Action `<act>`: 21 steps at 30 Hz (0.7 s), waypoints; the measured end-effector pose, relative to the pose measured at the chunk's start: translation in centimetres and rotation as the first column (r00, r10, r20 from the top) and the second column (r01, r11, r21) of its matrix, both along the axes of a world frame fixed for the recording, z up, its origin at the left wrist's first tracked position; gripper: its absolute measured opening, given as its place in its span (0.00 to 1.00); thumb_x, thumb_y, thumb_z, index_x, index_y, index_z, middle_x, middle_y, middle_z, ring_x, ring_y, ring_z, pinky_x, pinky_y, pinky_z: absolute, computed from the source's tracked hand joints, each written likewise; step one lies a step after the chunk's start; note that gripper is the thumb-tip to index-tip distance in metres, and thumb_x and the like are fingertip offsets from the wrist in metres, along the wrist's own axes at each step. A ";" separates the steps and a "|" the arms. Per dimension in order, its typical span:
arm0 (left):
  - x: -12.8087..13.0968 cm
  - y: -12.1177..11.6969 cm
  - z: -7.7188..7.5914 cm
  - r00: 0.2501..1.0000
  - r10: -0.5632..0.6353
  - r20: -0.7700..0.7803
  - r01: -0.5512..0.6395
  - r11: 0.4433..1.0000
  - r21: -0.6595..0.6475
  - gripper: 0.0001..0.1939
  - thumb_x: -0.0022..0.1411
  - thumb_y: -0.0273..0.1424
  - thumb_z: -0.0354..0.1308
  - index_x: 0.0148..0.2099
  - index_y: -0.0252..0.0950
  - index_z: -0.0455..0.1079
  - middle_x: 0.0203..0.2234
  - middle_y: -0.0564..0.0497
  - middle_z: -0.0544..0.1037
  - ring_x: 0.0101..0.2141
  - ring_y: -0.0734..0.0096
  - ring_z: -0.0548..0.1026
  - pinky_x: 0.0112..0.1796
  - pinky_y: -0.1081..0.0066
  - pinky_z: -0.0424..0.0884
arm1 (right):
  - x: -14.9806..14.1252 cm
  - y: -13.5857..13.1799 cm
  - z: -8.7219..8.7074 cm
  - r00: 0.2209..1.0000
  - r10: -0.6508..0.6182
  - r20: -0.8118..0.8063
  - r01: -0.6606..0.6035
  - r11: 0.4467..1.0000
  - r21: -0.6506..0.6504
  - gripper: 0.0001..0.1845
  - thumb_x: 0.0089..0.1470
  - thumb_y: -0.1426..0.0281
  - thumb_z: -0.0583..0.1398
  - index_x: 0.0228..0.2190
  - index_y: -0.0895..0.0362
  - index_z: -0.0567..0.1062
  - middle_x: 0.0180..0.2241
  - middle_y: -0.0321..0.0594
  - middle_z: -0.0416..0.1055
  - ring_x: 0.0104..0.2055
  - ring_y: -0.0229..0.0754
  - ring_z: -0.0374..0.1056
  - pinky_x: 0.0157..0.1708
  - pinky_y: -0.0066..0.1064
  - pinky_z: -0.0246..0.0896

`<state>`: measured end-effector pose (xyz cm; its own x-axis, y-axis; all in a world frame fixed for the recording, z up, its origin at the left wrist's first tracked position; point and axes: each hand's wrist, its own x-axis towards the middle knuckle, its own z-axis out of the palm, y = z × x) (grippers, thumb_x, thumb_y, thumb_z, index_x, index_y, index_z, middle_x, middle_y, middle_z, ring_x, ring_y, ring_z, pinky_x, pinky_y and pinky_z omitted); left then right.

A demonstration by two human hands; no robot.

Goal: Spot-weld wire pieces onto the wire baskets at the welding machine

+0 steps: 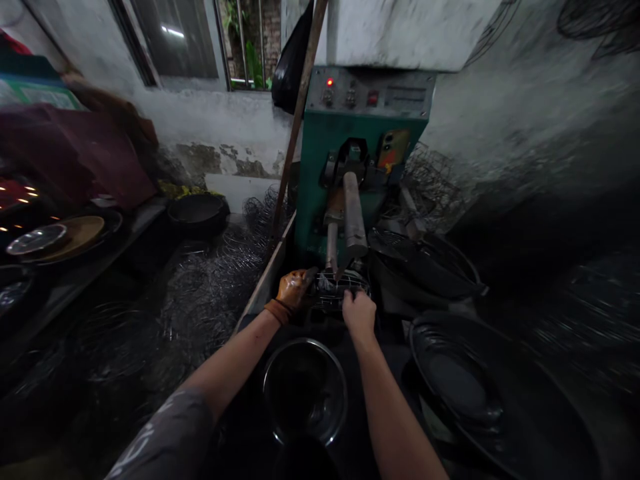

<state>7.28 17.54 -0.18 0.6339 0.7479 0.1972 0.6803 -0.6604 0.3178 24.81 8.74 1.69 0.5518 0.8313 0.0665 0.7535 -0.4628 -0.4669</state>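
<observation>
A small wire frame with thin metal rods sits under the arm tip of a green spot welding machine. On its left side my left hand, in a brown glove, is closed around the frame's edge. My bare right hand grips the frame's right side with curled fingers. The machine's thick upper electrode arm points down toward the frame between my hands. A thinner lower rod runs beside it. Below my hands stands a round bowl with a shiny rim; its inside is dark.
Tangled wire pieces pile up on the left. Dark round basins stand at the right. A wooden pole leans beside the machine, and a phone is on its front. A red light glows on the panel.
</observation>
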 end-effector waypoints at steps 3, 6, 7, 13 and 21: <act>0.0 -0.2 0.7 0.999 0.008 -0.037 -0.008 1.000 -0.004 0.38 0.61 0.41 0.64 0.70 0.34 0.63 0.57 0.37 0.77 0.54 0.48 0.76 0.53 0.56 0.73 | 0.1 0.0 -0.4 1.000 0.010 -0.022 -0.009 0.999 0.053 0.16 0.67 0.71 0.54 0.43 0.64 0.81 0.37 0.54 0.81 0.39 0.50 0.76 0.37 0.33 0.61; 0.4 -0.6 1.3 0.999 0.022 -0.046 -0.022 1.000 0.012 0.38 0.59 0.45 0.65 0.68 0.35 0.66 0.53 0.38 0.79 0.51 0.46 0.77 0.50 0.55 0.74 | 0.7 0.0 -0.9 1.000 -0.002 -0.023 0.004 0.997 0.072 0.16 0.66 0.70 0.54 0.43 0.65 0.81 0.35 0.54 0.81 0.39 0.51 0.76 0.38 0.33 0.61; 0.7 -0.7 1.4 0.999 0.022 -0.045 -0.021 1.000 0.022 0.38 0.59 0.46 0.65 0.67 0.35 0.67 0.52 0.39 0.79 0.50 0.46 0.78 0.49 0.55 0.74 | 1.0 0.0 -1.1 1.000 -0.012 -0.021 0.013 0.998 0.069 0.17 0.65 0.70 0.54 0.43 0.65 0.80 0.35 0.54 0.80 0.39 0.51 0.76 0.38 0.33 0.62; 2.2 -0.4 1.4 0.999 -0.004 -0.049 0.007 0.998 0.063 0.36 0.58 0.44 0.65 0.66 0.35 0.69 0.49 0.40 0.80 0.48 0.45 0.78 0.47 0.55 0.73 | 2.4 0.0 -1.8 0.998 -0.068 -0.011 0.069 0.994 0.081 0.17 0.63 0.69 0.55 0.43 0.65 0.81 0.36 0.55 0.81 0.40 0.53 0.77 0.40 0.35 0.64; 1.3 -0.5 0.2 0.995 -0.005 0.096 -0.001 0.998 0.058 0.42 0.57 0.46 0.66 0.70 0.36 0.63 0.57 0.39 0.77 0.55 0.46 0.75 0.56 0.53 0.71 | 2.5 0.1 -1.1 0.998 -0.063 -0.026 0.065 0.997 0.052 0.16 0.63 0.70 0.55 0.42 0.65 0.81 0.39 0.56 0.81 0.42 0.53 0.78 0.42 0.34 0.65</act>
<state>8.55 17.04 0.03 0.6114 0.7322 0.3000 0.6473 -0.6809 0.3425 27.34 8.87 0.56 0.6057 0.7900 0.0949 0.7112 -0.4840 -0.5099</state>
